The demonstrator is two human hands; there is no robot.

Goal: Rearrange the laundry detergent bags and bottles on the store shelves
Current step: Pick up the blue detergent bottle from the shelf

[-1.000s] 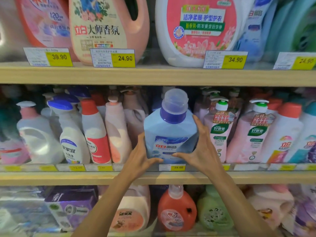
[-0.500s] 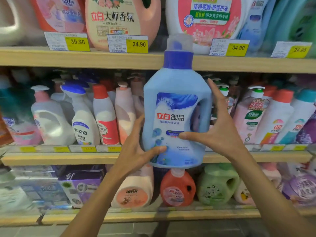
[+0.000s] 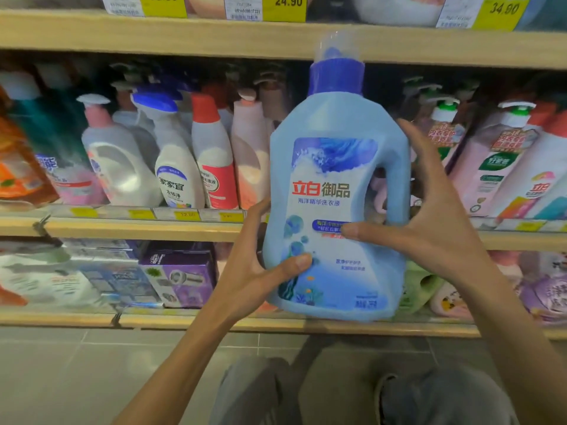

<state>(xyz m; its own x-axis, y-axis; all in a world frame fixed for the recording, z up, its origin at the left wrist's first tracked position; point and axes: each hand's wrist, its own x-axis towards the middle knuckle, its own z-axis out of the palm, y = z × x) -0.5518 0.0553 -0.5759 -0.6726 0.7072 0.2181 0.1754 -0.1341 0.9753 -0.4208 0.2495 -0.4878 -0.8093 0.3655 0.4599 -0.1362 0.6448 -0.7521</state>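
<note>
Store shelves [image 3: 184, 228] behind; blue bottle [image 3: 334, 210] now pulled clear of middle row, gripped upright by left hand [image 3: 260, 271] and right hand [image 3: 429, 222]; needs new spot.

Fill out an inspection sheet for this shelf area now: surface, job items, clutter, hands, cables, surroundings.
Surface: wooden middle shelf, yellow price tags along its edge.
Job's things: blue detergent bottle, upright, held off the shelf; white spray bottle and red-capped bottle stand on the middle shelf.
Clutter: purple box on the lower shelf.
Hands: left hand and right hand both grip the blue bottle.
Cables: nothing seen.
Surroundings: grey tiled floor.
</note>
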